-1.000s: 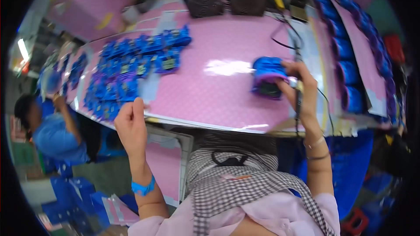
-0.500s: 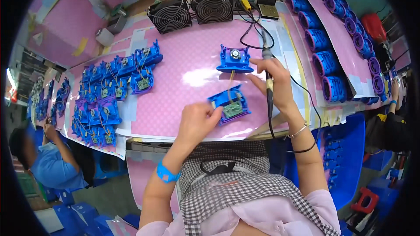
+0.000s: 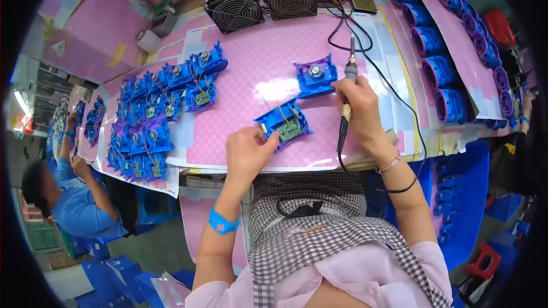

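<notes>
My left hand [image 3: 249, 153] grips the left edge of a blue plastic housing half [image 3: 264, 118], thumb against the green circuit board [image 3: 290, 129] in it. Thin wires run from that board up to a second blue housing half [image 3: 313, 85], which lies just beyond with a round silver speaker [image 3: 315, 71] in it. My right hand [image 3: 362, 105] is closed around a soldering iron [image 3: 351, 72], held upright with its metal tip pointing up, away from the board. The iron is close to the right side of the speaker half.
Several wired blue housings [image 3: 142, 92] stand in rows at left. Two black fans [image 3: 235, 11] sit at the back beside a soldering stand [image 3: 363, 3]. Blue-purple housings [image 3: 438, 71] line the right. The iron's black cable [image 3: 412, 102] loops by my right arm. A co-worker [image 3: 85, 199] sits at left.
The view has shifted slightly. My left hand has drawn the board half left and turned it. The speaker half has tilted a little; my right fingers have left its edge and closed around the iron.
</notes>
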Tool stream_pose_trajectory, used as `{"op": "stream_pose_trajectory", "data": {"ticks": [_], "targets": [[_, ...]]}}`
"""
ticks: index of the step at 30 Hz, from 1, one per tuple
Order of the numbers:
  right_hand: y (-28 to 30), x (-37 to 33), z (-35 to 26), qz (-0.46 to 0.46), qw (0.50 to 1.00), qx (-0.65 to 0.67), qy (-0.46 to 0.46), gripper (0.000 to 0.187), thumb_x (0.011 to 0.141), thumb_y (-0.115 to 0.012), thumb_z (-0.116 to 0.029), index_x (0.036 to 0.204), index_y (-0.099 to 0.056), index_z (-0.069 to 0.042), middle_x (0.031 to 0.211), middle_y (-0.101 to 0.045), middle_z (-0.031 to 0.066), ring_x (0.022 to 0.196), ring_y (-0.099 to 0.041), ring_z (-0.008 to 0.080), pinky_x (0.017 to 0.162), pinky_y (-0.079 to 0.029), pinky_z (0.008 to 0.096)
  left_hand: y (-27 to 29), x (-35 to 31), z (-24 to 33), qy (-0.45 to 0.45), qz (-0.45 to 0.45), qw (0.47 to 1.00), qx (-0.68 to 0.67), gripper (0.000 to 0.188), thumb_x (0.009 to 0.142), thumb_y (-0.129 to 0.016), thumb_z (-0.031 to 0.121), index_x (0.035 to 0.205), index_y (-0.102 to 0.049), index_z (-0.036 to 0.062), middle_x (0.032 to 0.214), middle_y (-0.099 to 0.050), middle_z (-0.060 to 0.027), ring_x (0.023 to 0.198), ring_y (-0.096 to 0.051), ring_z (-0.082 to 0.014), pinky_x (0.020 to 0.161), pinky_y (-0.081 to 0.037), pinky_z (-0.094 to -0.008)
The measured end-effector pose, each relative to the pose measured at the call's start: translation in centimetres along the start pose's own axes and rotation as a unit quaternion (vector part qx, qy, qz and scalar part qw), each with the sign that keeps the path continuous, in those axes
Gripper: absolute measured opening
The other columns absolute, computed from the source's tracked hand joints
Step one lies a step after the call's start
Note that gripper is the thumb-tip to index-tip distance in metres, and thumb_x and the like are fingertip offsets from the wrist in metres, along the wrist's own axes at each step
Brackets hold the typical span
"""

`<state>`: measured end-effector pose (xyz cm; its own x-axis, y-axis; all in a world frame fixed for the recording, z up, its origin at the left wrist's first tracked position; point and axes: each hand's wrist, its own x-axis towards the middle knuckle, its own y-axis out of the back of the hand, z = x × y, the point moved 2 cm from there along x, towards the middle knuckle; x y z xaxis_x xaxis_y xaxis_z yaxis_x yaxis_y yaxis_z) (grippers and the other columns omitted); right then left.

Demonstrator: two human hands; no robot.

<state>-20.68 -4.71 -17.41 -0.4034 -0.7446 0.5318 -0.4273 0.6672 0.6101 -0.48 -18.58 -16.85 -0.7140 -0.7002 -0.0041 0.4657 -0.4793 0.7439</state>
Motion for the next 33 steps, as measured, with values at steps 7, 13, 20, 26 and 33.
{"op": "stream_pose_trajectory", "data": {"ticks": [7,13,20,26,33], "targets": [[0.7,-0.5,-0.2,0.05,0.995,-0.086,0.028,0.024,0.068,-0.062,0.004,0.091,-0.062,-0.003,0.065,-0.056,0.0039,0.068,-0.052,0.021,0.057,-0.041,0.0323,-1.1,-1.4,-0.3,-0.079,0.017,0.997,-0.004,0.035,0.074,-0.076,0.022,0.059,-0.059,-0.0044,0.055,-0.058,-0.0123,0.049,-0.054,-0.015,0.046,-0.039,-0.0313],[2.3,-1.7,-2.2,0.026,0.998,0.052,-0.022,0.023,0.09,-0.064,-0.023,0.102,-0.061,-0.004,0.074,-0.058,0.0044,0.068,-0.05,0.0154,0.062,-0.043,0.0279,2.9,-0.1,2.2,-0.009,0.038,0.99,-0.136,0.026,0.082,-0.07,0.024,0.082,-0.064,-0.001,0.059,-0.052,-0.0005,0.051,-0.047,-0.0131,0.053,-0.04,-0.0282],[5.0,-4.3,-2.3,0.173,0.928,0.266,-0.194,0.052,0.096,-0.048,-0.048,0.119,-0.05,-0.001,0.076,-0.055,0.003,0.072,-0.049,0.0093,0.07,-0.039,0.0232,4.2,1.1,3.3,0.028,-0.08,0.828,-0.555,0.02,0.096,-0.047,0.013,0.11,-0.055,0.0012,0.061,-0.038,0.0059,0.052,-0.03,-0.0034,0.05,-0.024,-0.0201],[4.1,-4.7,-2.4,0.075,0.936,0.247,-0.237,0.012,0.084,-0.059,-0.001,0.093,-0.067,0.004,0.079,-0.062,0.006,0.062,-0.053,0.0072,0.055,-0.042,0.0207,-1.2,2.1,3.2,0.111,-0.084,0.832,-0.538,0.024,0.095,-0.052,0.011,0.115,-0.06,0.0006,0.072,-0.047,0.0009,0.055,-0.035,-0.0046,0.05,-0.028,-0.0216],[2.6,-4.6,-2.2,0.065,0.912,0.307,-0.265,0.02,0.086,-0.063,-0.006,0.104,-0.068,0.002,0.076,-0.066,0.007,0.058,-0.059,0.0088,0.052,-0.046,0.021,-1.4,2.4,5.7,-0.131,0.072,0.987,-0.066,0.011,0.08,-0.067,0.002,0.091,-0.071,0.0017,0.075,-0.062,-0.0066,0.059,-0.056,-0.0117,0.054,-0.043,-0.0252]]}}
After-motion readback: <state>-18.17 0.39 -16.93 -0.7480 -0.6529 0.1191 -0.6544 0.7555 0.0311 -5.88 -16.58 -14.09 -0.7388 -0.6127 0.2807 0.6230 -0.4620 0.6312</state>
